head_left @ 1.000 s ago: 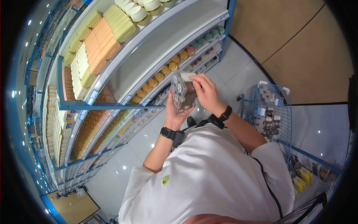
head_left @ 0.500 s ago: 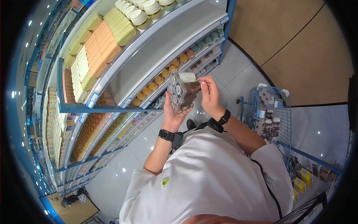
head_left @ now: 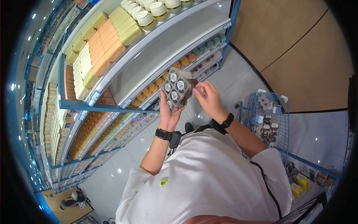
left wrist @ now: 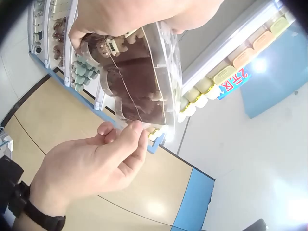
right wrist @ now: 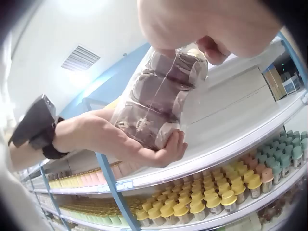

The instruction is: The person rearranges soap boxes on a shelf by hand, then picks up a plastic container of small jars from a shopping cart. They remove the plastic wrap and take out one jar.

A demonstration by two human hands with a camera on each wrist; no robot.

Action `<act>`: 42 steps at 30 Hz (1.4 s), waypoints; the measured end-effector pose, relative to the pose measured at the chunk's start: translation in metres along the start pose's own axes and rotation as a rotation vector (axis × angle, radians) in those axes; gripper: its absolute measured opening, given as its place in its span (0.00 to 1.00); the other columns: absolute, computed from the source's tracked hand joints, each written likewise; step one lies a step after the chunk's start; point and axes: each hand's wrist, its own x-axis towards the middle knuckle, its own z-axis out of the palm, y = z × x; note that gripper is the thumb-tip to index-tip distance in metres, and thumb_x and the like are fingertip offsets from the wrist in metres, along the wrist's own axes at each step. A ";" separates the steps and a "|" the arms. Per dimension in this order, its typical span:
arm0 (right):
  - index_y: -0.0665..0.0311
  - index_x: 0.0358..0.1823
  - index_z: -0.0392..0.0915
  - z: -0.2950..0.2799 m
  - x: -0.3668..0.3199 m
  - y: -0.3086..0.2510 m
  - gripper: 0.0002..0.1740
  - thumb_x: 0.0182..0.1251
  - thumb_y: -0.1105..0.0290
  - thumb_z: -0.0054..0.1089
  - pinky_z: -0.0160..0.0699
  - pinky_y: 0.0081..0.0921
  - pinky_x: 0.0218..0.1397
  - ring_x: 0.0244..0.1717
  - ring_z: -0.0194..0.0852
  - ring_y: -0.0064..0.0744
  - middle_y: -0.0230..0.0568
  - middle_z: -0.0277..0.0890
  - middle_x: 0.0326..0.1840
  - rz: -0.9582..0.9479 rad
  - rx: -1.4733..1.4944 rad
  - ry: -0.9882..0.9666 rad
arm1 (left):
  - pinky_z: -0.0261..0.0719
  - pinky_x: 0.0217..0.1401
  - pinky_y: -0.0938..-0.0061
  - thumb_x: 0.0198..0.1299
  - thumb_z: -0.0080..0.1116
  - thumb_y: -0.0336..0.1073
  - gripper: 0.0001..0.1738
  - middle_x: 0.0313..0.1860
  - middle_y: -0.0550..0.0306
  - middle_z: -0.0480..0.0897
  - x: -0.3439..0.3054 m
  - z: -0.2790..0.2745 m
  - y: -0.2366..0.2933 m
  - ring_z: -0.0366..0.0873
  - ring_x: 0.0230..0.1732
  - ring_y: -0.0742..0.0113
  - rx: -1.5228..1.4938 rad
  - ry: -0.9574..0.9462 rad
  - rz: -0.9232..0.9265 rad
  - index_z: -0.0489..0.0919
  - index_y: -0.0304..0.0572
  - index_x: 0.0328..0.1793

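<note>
A clear plastic-wrapped pack of several brown containers is held up in front of the chest, its round white labels facing the head camera. My left hand grips the pack from below, with the thumb along one side and the fingers around the other. At the opposite end, my right hand pinches the plastic wrap between thumb and forefinger. A seam in the film runs along the brown side in both wrist views. The right wrist view shows the left fingers curled around the pack's lower end.
Beside the pack, a grey shelf stands above rows of yellow-lidded jars. Stacked peach and yellow boxes fill the upper left. A blue wire cart holding goods is at the right. Another person appears far off.
My left hand has tilted the pack, turning its labelled face toward the head camera. The right hand has stayed at the wrapped end and shifted slightly.
</note>
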 end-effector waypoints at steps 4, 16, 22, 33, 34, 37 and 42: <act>0.69 0.45 0.79 -0.003 0.004 0.006 0.05 0.73 0.77 0.66 0.75 0.26 0.37 0.35 0.75 0.30 0.39 0.76 0.41 -0.014 0.110 0.009 | 0.73 0.75 0.44 0.78 0.53 0.63 0.35 0.73 0.52 0.79 -0.012 -0.003 0.010 0.76 0.73 0.50 0.030 -0.114 -0.055 0.71 0.50 0.79; 0.68 0.42 0.76 -0.025 0.015 -0.003 0.02 0.74 0.80 0.59 0.76 0.29 0.42 0.39 0.78 0.34 0.40 0.76 0.42 0.015 0.180 -0.094 | 0.76 0.71 0.69 0.61 0.76 0.28 0.39 0.69 0.57 0.81 -0.029 -0.025 0.021 0.80 0.66 0.65 0.622 -0.375 -0.011 0.71 0.41 0.78; 0.69 0.42 0.74 -0.020 0.012 -0.025 0.03 0.72 0.80 0.60 0.78 0.32 0.43 0.39 0.78 0.43 0.44 0.75 0.42 -0.042 0.092 -0.163 | 0.78 0.71 0.64 0.68 0.71 0.39 0.36 0.69 0.54 0.80 -0.031 -0.027 0.001 0.80 0.67 0.64 0.466 -0.379 -0.124 0.69 0.38 0.79; 0.68 0.41 0.76 -0.044 0.016 -0.018 0.06 0.78 0.73 0.59 0.71 0.24 0.46 0.43 0.72 0.23 0.33 0.72 0.41 0.182 0.311 -0.459 | 0.90 0.60 0.61 0.73 0.66 0.43 0.31 0.64 0.49 0.83 -0.031 -0.021 -0.010 0.86 0.60 0.60 0.279 -0.240 -0.114 0.70 0.37 0.75; 0.68 0.41 0.76 -0.045 0.016 -0.020 0.06 0.78 0.73 0.59 0.71 0.24 0.46 0.43 0.72 0.23 0.33 0.72 0.41 0.182 0.311 -0.460 | 0.90 0.61 0.60 0.74 0.66 0.44 0.31 0.64 0.49 0.83 -0.029 -0.025 -0.011 0.86 0.61 0.58 0.269 -0.256 -0.117 0.70 0.37 0.76; 0.67 0.44 0.76 -0.043 0.012 -0.023 0.05 0.80 0.73 0.57 0.72 0.22 0.49 0.46 0.71 0.18 0.31 0.72 0.43 0.169 0.425 -0.443 | 0.89 0.62 0.59 0.74 0.64 0.45 0.31 0.64 0.49 0.83 -0.028 -0.031 -0.010 0.86 0.60 0.58 0.177 -0.268 -0.186 0.70 0.37 0.76; 0.66 0.49 0.77 -0.037 0.002 -0.020 0.05 0.83 0.73 0.55 0.75 0.20 0.50 0.44 0.73 0.19 0.34 0.78 0.47 0.295 0.739 -0.339 | 0.86 0.66 0.57 0.73 0.63 0.57 0.35 0.65 0.49 0.85 -0.033 -0.030 -0.008 0.87 0.61 0.56 0.278 -0.342 -0.102 0.76 0.37 0.73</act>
